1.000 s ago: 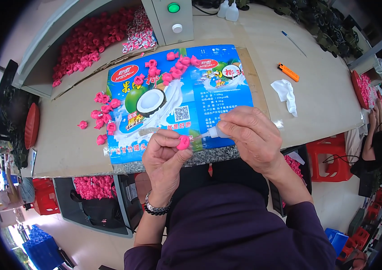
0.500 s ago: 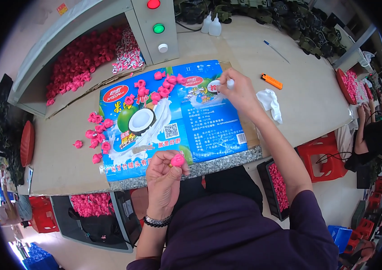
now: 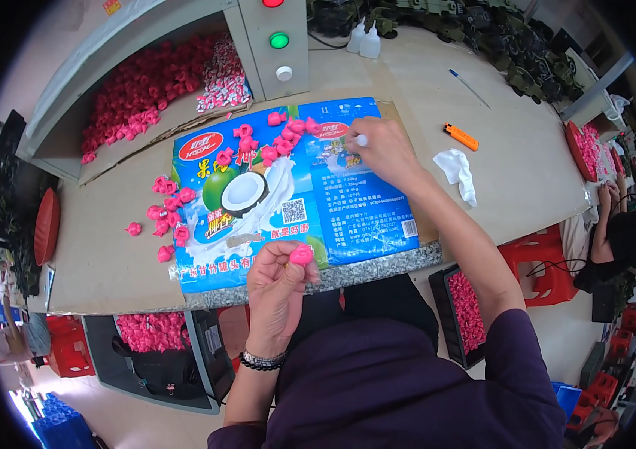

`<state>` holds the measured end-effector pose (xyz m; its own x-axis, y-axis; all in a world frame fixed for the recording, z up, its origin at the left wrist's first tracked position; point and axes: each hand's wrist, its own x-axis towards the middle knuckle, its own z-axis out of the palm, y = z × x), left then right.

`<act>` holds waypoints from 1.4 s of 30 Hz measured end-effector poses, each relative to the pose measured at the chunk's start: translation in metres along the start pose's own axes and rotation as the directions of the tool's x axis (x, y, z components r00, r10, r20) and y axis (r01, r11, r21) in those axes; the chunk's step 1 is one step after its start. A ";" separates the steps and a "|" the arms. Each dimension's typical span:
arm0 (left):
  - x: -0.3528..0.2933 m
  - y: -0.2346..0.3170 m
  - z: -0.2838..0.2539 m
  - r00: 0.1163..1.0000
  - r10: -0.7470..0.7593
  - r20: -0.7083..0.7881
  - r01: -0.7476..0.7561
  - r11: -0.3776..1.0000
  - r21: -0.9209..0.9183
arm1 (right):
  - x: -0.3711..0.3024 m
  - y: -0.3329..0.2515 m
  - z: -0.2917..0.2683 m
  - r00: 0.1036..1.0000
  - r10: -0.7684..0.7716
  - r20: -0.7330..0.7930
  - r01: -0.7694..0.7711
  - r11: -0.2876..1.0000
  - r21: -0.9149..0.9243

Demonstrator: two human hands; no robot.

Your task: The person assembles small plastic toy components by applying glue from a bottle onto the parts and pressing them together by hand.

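A small pink moulded piece [image 3: 301,255] is pinched between thumb and fingers of my left hand [image 3: 277,280], just over the near edge of the blue printed cardboard [image 3: 363,202]. My right hand [image 3: 387,152] is closed, palm down, over the cardboard's far right part. A small white rounded end [image 3: 361,140] shows at its fingers; the rest of that white thing is hidden, so its kind is unclear. Similar pink pieces lie in two loose groups, one on the cardboard's far part [image 3: 286,142] and one along its left edge [image 3: 166,215].
A grey open-fronted machine [image 3: 275,52] at the back left holds heaped pink pieces. On the table [image 3: 423,90] are white squeeze bottles [image 3: 369,41], a pen [image 3: 469,88], an orange lighter [image 3: 461,137] and a crumpled white tissue [image 3: 456,173]. Bins of pink pieces [image 3: 466,310] stand below. Another person sits far right.
My right hand has moved left over the cardboard, with the white end still at its fingers. My left hand keeps its pinch on the pink piece. The whole view has shifted slightly.
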<state>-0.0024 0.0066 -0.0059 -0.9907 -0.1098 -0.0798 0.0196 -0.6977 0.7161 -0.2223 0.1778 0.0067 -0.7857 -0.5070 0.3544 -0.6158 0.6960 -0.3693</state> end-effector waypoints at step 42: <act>0.009 0.003 -0.001 0.996 0.026 0.086 -0.050 0.956 0.288 | -0.088 -0.094 -0.015 0.865 0.122 0.487 -0.492 0.013 0.871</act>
<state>-0.0107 0.0031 -0.0055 -0.9978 -0.0668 -0.0015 0.0293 -0.4577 0.8886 -0.0949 0.1648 0.0235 -0.7836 -0.6012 -0.1565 0.3268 -0.1847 -0.9269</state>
